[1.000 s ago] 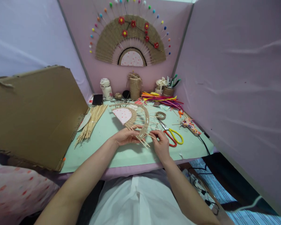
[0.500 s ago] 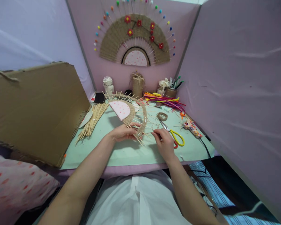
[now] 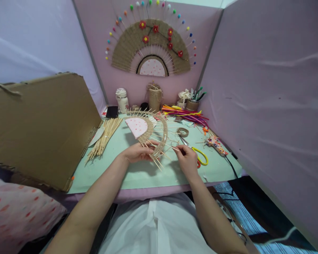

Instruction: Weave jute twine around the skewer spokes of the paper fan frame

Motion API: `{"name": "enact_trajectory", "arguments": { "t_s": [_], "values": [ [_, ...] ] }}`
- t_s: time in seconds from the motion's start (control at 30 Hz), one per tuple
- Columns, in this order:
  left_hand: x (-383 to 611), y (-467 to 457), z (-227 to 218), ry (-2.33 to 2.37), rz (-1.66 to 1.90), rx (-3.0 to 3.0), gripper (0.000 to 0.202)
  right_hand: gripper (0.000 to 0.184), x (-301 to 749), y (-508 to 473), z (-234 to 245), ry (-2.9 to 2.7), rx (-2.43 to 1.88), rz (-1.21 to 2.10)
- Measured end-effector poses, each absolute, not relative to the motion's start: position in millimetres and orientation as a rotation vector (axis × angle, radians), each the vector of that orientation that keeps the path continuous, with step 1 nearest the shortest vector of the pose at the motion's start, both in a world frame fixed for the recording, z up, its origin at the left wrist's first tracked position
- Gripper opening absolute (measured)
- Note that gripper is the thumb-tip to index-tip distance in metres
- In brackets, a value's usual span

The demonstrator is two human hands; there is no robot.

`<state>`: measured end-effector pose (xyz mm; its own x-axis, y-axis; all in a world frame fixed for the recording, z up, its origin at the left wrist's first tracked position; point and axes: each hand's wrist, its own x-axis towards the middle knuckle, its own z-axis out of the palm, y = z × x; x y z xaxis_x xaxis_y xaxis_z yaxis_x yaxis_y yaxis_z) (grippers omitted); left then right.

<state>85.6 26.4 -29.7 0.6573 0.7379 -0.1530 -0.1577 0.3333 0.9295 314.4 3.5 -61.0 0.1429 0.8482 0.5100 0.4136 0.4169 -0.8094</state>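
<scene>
A half-round fan frame [image 3: 165, 134] of thin wooden sticks, woven with brown twine, is tilted above the table. Its inner half-disc [image 3: 136, 127] is covered in pale cloth with pink dots. My left hand [image 3: 139, 152] is closed around the frame's lower end, fingers partly hidden behind the sticks. At the near right stick tips, my right hand [image 3: 187, 159] is closed in a pinch. Something thin and pale shows at its fingertips; whether it is twine or a stick end I cannot tell. Scissors [image 3: 201, 155] with yellow and red handles lie beside and partly behind this hand.
A roll of twine [image 3: 182, 132] lies past the scissors. A glue gun [image 3: 216, 145] with a cord lies right, pipe cleaners [image 3: 185, 112] behind. Loose sticks [image 3: 106, 139] and a cardboard sheet [image 3: 42, 130] are at left. A finished fan [image 3: 151, 46] hangs on the back wall.
The fan frame has shifted slightly right and tipped a little in my left hand. My right hand stays pinched near the stick tips. The whole view has moved slightly.
</scene>
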Motion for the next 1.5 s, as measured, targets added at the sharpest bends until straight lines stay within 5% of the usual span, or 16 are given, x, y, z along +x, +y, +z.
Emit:
{"name": "enact_trajectory", "arguments": {
  "t_s": [0.3,0.63,0.8,1.0,1.2,1.5],
  "values": [
    [97,0,-46,0.645,0.653,0.834,0.049,0.033,289,24,-74,-1.241,-1.113,0.929],
    [94,-27,-49,0.773,0.714,0.736,0.038,0.022,286,21,-71,-1.226,-0.959,0.843],
    [60,-56,-45,1.019,0.604,1.049,0.038,0.019,283,19,-64,-1.263,-0.941,0.818],
    [49,-61,-55,1.549,1.107,1.879,0.052,0.019,274,10,-49,-1.323,-0.938,0.832],
    [84,-32,-49,1.333,1.167,2.472,0.062,0.017,259,2,-26,-1.429,-0.887,0.814],
    [74,-33,-41,1.078,1.322,2.195,0.047,0.016,257,7,-11,-1.729,-0.761,0.64]
  ]
}}
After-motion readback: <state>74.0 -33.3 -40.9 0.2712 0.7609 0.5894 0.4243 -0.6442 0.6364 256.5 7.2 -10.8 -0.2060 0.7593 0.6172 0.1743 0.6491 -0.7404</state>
